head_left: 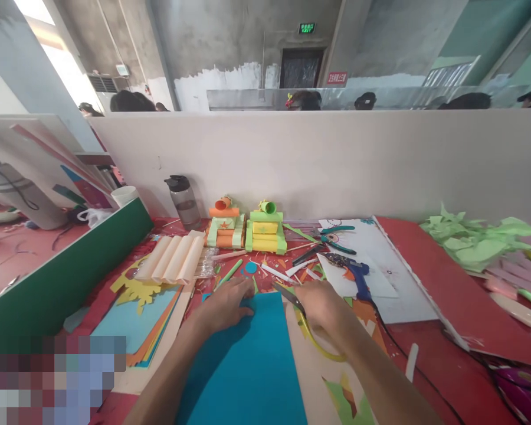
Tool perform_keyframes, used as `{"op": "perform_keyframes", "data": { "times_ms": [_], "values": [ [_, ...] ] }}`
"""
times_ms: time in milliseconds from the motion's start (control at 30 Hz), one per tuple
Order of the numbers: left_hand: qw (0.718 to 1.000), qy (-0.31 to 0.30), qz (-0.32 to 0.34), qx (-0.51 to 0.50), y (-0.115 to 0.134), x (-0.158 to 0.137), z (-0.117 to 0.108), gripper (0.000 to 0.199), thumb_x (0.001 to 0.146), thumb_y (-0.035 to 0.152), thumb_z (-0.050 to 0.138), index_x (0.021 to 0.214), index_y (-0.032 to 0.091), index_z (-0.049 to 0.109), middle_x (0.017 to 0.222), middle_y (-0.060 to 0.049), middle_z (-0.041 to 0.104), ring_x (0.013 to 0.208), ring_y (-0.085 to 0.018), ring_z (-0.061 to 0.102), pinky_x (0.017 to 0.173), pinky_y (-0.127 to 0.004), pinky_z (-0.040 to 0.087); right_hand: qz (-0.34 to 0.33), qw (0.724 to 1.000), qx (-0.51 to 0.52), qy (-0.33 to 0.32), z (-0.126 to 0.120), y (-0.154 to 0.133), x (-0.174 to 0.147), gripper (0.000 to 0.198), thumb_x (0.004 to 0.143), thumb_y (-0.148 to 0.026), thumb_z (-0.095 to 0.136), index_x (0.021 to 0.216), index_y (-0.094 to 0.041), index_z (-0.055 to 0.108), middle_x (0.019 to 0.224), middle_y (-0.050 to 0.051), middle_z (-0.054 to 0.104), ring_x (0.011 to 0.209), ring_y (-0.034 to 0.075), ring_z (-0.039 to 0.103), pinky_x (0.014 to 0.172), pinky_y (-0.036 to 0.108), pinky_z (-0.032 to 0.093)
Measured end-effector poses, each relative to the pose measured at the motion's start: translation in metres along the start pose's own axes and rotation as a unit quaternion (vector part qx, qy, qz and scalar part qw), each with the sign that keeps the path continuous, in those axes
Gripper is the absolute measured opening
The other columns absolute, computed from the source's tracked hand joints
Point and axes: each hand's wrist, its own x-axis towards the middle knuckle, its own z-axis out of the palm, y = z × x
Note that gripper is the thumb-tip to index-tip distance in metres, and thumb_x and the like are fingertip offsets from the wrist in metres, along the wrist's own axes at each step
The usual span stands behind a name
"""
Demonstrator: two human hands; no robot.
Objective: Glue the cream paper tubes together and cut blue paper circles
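Observation:
A large blue paper sheet (248,366) lies before me, its far edge under my left hand (230,304). That hand holds the sheet near its far left corner, the thumb on top and the fingers bent; the fingertips are partly hidden. My right hand (321,304) is closed on a pair of scissors (312,339) with yellow handles, just right of the sheet. Their blades point left towards the sheet's far right corner; I cannot tell whether they touch it. Beyond my hands stand two paper tanks, one orange and green (225,227), one yellow and green (265,230).
At left lie folded cream paper (172,260), a yellow cut-out (139,286) and coloured sheets (124,324). A bottle (183,203) stands behind. Right are a blue glue gun (358,276), its cable, pliers (336,239) and green paper scraps (473,239). A white partition (318,159) closes the back.

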Motion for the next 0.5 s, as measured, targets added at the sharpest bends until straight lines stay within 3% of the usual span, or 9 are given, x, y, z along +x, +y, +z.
{"op": "perform_keyframes", "data": {
  "times_ms": [133, 233, 367, 433, 500],
  "values": [
    [1.0, -0.004, -0.002, 0.001, 0.002, -0.003, -0.004, 0.028, 0.079, 0.018, 0.067, 0.105, 0.022, 0.06, 0.105, -0.008, 0.067, 0.098, -0.027, 0.063, 0.081, -0.036, 0.048, -0.01, 0.998, 0.043, -0.038, -0.01, 0.01, -0.006, 0.051, 0.04, 0.003, 0.072, 0.085, -0.021, 0.071, 0.077, 0.01, 0.074, 0.076, 0.036, 0.073, 0.06, 0.034, 0.049],
    [1.0, 0.001, 0.023, -0.002, 0.0, -0.006, -0.01, 0.027, 0.08, 0.017, 0.063, 0.106, 0.022, 0.067, 0.113, -0.012, 0.069, 0.11, -0.031, 0.063, 0.091, -0.041, 0.049, -0.046, 0.992, 0.12, -0.019, -0.018, 0.026, -0.013, 0.047, 0.049, -0.007, 0.071, 0.092, -0.025, 0.07, 0.081, 0.006, 0.072, 0.077, 0.031, 0.07, 0.055, 0.03, 0.043],
    [0.995, 0.023, -0.003, -0.094, 0.0, -0.013, -0.027, 0.027, 0.082, 0.026, 0.064, 0.108, 0.023, 0.07, 0.11, -0.009, 0.072, 0.099, -0.03, 0.067, 0.085, -0.038, 0.053, -0.064, 0.976, 0.209, -0.003, -0.026, 0.054, -0.024, 0.047, 0.059, -0.017, 0.068, 0.105, -0.026, 0.066, 0.076, 0.002, 0.067, 0.066, 0.022, 0.064, 0.054, 0.027, 0.04],
    [0.973, 0.069, -0.048, -0.213, 0.003, -0.017, -0.038, 0.03, 0.081, 0.032, 0.068, 0.109, 0.024, 0.07, 0.106, -0.007, 0.074, 0.094, -0.028, 0.069, 0.081, -0.035, 0.055, -0.109, 0.96, 0.259, 0.01, -0.026, 0.069, -0.026, 0.048, 0.065, -0.022, 0.069, 0.112, -0.026, 0.065, 0.082, 0.002, 0.068, 0.07, 0.021, 0.063, 0.058, 0.027, 0.043],
    [0.913, 0.134, -0.088, -0.376, 0.006, -0.018, -0.047, 0.035, 0.08, 0.037, 0.071, 0.112, 0.023, 0.069, 0.108, -0.006, 0.074, 0.094, -0.026, 0.07, 0.079, -0.033, 0.056, -0.175, 0.923, 0.343, 0.02, -0.022, 0.085, -0.025, 0.053, 0.073, -0.028, 0.069, 0.125, -0.027, 0.06, 0.094, 0.004, 0.07, 0.078, 0.022, 0.064, 0.067, 0.029, 0.048]
  ]
}}
